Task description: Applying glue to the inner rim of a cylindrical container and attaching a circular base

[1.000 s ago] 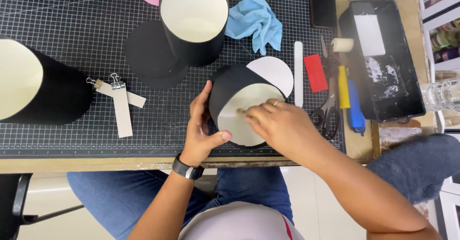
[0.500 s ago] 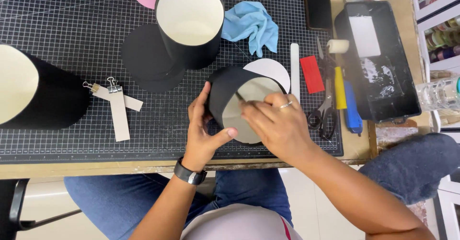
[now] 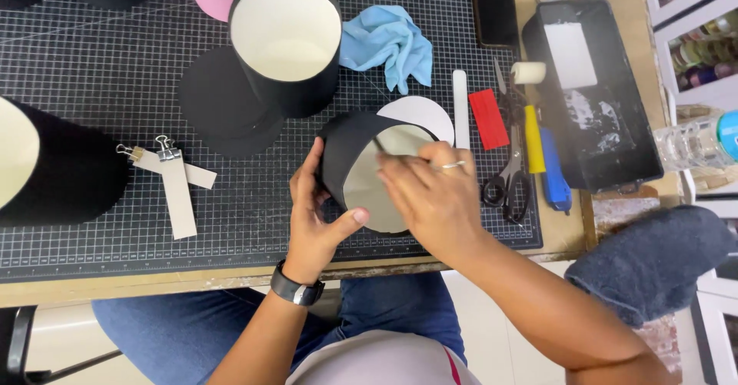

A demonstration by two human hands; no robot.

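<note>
Left hand: the left hand (image 3: 319,216) wraps the near side of a black cylinder box (image 3: 346,158) tipped toward the person, thumb hooked over the rim, apparently to steady it.
Right hand: the right hand (image 3: 434,200) lies flat, fingers spread, against the cream disc (image 3: 369,193) set into the box's mouth, seemingly pressing it in; it grips nothing.
Box: it rests on the gridded cutting mat (image 3: 92,77), between both hands, at the table's near edge.
Just beyond the right hand: a white card circle (image 3: 419,112), a white stick (image 3: 460,101) and scissors (image 3: 503,177) lie within easy reach.
Beyond the left hand: an upright black cylinder (image 3: 288,47); card strips with binder clips (image 3: 173,181) lie farther left.
</note>
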